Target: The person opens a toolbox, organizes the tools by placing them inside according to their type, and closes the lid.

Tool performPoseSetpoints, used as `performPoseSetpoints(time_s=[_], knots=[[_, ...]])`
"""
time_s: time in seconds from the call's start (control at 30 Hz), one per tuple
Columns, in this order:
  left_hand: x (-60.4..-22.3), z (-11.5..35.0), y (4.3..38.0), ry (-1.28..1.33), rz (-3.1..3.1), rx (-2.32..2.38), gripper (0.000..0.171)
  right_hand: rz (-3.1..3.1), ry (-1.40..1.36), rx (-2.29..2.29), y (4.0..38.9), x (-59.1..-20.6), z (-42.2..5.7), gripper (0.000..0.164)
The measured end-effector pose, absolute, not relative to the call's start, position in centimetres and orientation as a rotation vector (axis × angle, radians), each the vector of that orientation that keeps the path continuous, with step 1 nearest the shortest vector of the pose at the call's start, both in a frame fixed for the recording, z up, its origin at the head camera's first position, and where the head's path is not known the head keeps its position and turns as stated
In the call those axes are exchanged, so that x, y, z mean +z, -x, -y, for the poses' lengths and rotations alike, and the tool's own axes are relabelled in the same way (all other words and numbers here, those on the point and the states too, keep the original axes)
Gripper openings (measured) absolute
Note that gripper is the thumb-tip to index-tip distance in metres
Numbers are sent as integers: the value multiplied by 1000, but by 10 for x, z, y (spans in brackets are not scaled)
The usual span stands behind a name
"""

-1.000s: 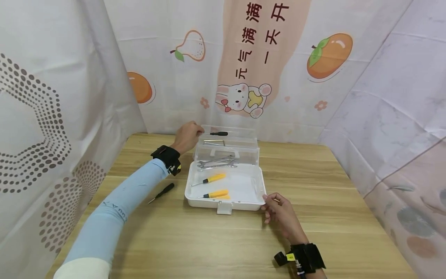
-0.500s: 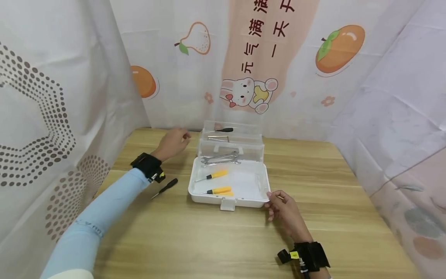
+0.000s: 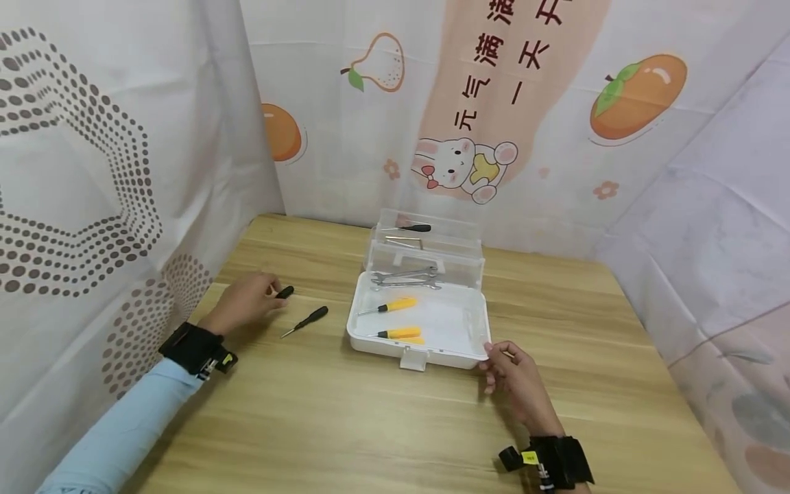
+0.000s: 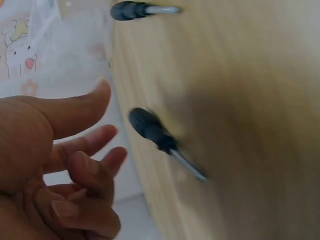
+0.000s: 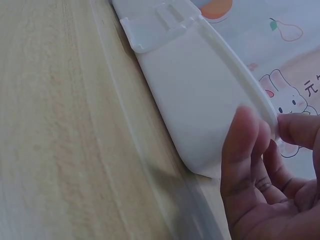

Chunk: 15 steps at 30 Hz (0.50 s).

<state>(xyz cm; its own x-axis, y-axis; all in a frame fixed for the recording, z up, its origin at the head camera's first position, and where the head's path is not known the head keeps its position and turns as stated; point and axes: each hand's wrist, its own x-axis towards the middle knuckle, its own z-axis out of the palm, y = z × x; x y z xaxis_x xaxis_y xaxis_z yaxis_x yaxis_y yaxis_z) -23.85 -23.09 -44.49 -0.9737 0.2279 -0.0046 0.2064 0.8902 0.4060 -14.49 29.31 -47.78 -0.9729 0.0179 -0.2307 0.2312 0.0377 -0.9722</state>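
Note:
My left hand [image 3: 247, 300] is over the table's left side, close to a short black-handled screwdriver [image 3: 284, 292]. In the left wrist view the thumb and loosely bent fingers stand apart from that screwdriver [image 4: 152, 129], holding nothing. Another black-handled screwdriver [image 3: 313, 317] lies to its right on the table. At the front right corner of the white toolbox [image 3: 453, 322], my right hand [image 3: 518, 381] pinches the rim between thumb and fingers. The box's lid is up. Inside lie yellow-handled screwdrivers [image 3: 402, 303] and metal wrenches [image 3: 404, 276].
Clear trays behind the box's base hold an L-shaped hex key [image 3: 404, 241] and a black-handled screwdriver [image 3: 418, 228]. A front latch [image 3: 413, 359] hangs down. The wooden table [image 3: 395, 432] is bounded by printed curtains [image 3: 345, 165] at the back and sides.
My left hand has left the raised lid's left side and moved down and left to the black-handled screwdriver. My right hand stays on the box corner. The head view has shifted.

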Motion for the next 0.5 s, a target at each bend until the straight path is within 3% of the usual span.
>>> performPoseSetpoints(time_s=[0.5], knots=[[-469,247,216,-175,-3044,737,24,-2142,-257,-2050,146,-478,-294,47]])
